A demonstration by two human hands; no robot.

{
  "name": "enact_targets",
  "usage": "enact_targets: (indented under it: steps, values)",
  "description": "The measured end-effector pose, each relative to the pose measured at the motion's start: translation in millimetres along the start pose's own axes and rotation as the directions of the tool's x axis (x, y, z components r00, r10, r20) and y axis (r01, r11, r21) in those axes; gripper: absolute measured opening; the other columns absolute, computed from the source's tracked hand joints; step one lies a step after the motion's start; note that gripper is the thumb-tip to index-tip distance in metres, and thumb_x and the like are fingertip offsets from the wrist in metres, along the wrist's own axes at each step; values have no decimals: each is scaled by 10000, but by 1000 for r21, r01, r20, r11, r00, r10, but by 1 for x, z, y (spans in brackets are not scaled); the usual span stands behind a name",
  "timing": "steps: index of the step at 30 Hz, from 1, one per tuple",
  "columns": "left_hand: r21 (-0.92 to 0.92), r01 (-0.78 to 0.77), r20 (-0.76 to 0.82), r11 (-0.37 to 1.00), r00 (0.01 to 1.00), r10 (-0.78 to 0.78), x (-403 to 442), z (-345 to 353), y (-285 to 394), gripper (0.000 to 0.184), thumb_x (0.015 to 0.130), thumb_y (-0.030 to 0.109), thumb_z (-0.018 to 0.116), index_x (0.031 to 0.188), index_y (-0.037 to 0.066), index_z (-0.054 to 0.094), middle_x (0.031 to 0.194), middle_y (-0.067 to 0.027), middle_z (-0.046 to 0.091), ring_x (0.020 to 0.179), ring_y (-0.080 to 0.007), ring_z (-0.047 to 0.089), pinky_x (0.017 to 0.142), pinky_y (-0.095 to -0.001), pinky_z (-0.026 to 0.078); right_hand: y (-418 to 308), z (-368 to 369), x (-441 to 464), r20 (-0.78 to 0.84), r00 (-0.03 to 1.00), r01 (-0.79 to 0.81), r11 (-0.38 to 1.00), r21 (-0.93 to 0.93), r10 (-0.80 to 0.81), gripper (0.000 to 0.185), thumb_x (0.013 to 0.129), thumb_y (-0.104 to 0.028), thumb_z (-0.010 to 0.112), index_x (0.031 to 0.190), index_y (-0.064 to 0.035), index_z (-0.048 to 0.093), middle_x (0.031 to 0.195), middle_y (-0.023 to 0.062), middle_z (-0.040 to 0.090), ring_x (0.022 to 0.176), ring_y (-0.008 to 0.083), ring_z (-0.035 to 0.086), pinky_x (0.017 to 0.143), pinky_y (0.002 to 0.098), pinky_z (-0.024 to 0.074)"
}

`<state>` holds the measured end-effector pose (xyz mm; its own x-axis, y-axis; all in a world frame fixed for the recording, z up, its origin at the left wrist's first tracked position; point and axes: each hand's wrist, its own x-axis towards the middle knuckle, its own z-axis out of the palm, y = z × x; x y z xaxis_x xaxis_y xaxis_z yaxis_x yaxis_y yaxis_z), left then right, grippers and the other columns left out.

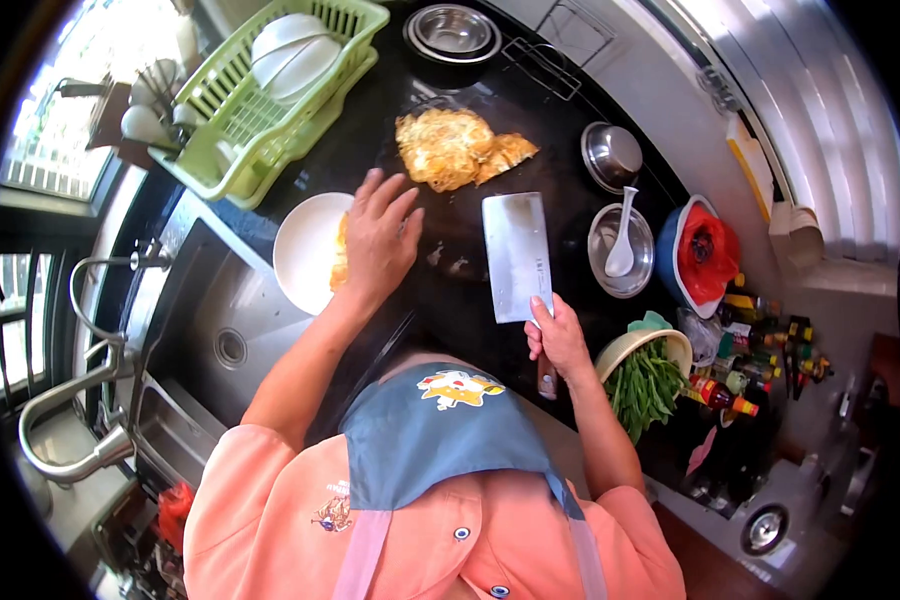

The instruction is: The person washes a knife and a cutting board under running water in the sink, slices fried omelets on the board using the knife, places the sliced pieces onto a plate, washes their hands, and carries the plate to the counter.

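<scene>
My right hand (559, 338) grips the handle of a broad cleaver (518, 255), whose blade lies flat over the dark counter (450, 300). At the right rim of a white plate (300, 250) is my left hand (382, 235), its fingers apart and slightly curved. A strip of golden fried egg (339, 262) on the plate is partly hidden behind that hand. Beyond both hands, a larger piece of fried egg (445, 148) lies on the counter, with a smaller cut part at its right. A few small scraps sit between the plate and the blade.
A green dish rack (235, 130) with white bowls stands at the back left, beside the steel sink (225, 300). To the right are a steel bowl with a white spoon (621, 245), a bowl of leafy greens (646, 390), a red bag (707, 255) and several bottles.
</scene>
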<state>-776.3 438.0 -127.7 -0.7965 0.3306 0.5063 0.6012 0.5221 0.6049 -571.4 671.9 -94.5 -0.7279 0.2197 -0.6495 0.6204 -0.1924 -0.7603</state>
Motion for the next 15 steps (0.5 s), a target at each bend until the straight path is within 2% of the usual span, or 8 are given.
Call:
enact_targets:
  steps: [1, 2, 4, 7, 10, 11, 15]
  values:
    - [-103, -30, 13, 994, 999, 31, 16, 16, 5, 272, 854, 49, 759, 1125, 48, 731, 1260, -166, 677, 1334, -401, 543, 1074, -471, 474, 9, 0, 6, -60, 997, 42, 997, 70, -38, 245, 1089, -348, 517, 1130, -107, 528, 671, -38, 468, 483, 57, 461, 439, 233, 464]
    - [-170, -44, 59, 984, 997, 55, 30, 34, 10, 286, 868, 62, 744, 1153, 48, 718, 1286, -173, 662, 1340, -403, 534, 1080, -481, 463, 17, 1, 12, -122, 990, 87, 987, 137, -71, 237, 1091, -352, 514, 1121, -118, 520, 670, -38, 470, 483, 59, 464, 439, 234, 466]
    - [-21, -149, 225, 989, 963, 150, 58, 65, 23, 375, 931, 154, 693, 1291, 60, 652, 1418, -173, 588, 1417, -396, 456, 1147, -483, 395, 23, 7, 28, -210, 974, 123, 971, 206, -79, 232, 1088, -368, 523, 1081, -139, 490, 659, -33, 472, 485, 66, 476, 434, 248, 473]
    - [104, -306, 415, 946, 878, 239, 82, 123, 18, 503, 997, 263, 606, 1448, 57, 524, 1560, -184, 453, 1489, -392, 354, 1212, -490, 298, 37, 24, 56, -291, 954, 175, 926, 335, -75, 245, 1088, -374, 520, 1044, -140, 466, 656, -23, 479, 482, 77, 484, 431, 257, 478]
    - [69, -399, 496, 914, 809, 316, 99, 162, 9, 576, 1028, 317, 546, 1518, 37, 432, 1625, -204, 351, 1522, -384, 295, 1243, -494, 234, 37, 43, 75, -343, 936, 221, 893, 392, -81, 262, 1087, -378, 518, 1054, -121, 479, 660, -7, 494, 479, 96, 497, 432, 274, 493]
    - [44, -392, 503, 919, 804, 318, 101, 171, 9, 598, 1035, 334, 530, 1525, 15, 411, 1616, -230, 351, 1520, -377, 304, 1243, -496, 230, 36, 48, 80, -363, 930, 210, 892, 400, -56, 265, 1087, -374, 515, 1058, -112, 484, 664, -2, 501, 482, 102, 505, 435, 279, 500]
    - [91, -492, 569, 866, 740, 360, 93, 180, 20, 644, 1050, 411, 473, 1536, -2, 386, 1616, -234, 349, 1525, -367, 296, 1260, -489, 180, 14, 65, 93, -394, 919, 162, 925, 345, -14, 295, 1088, -355, 510, 1034, -67, 472, 675, 27, 528, 494, 137, 556, 449, 315, 541]
